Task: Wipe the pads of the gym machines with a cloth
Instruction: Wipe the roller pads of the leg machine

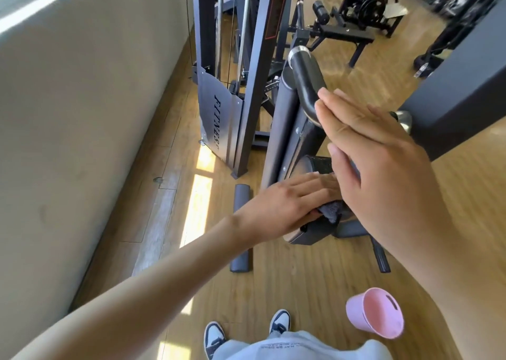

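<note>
The left hand point(295, 201) lies with its fingers straight and flat on a dark grey cloth point(330, 212), pressing it onto the seat pad point(309, 232) of a gym machine near the middle of the view. The right hand point(375, 151) is raised nearer the camera, fingers straight and together, holding nothing; it overlaps a curved black handle point(304, 83), and contact cannot be told. Behind the seat rises a long dark back pad point(282, 129), with a black roller pad point(319, 165) just right of it. Further left stands a grey weight-stack tower point(221, 121) lettered "FITNESS", beside a beige wall point(82, 113). On the wooden floor point(301, 291), a pink bucket point(377, 316) sits near right, next to the person's sneakers point(279, 321). More black machines point(364, 6) stand far right.
</note>
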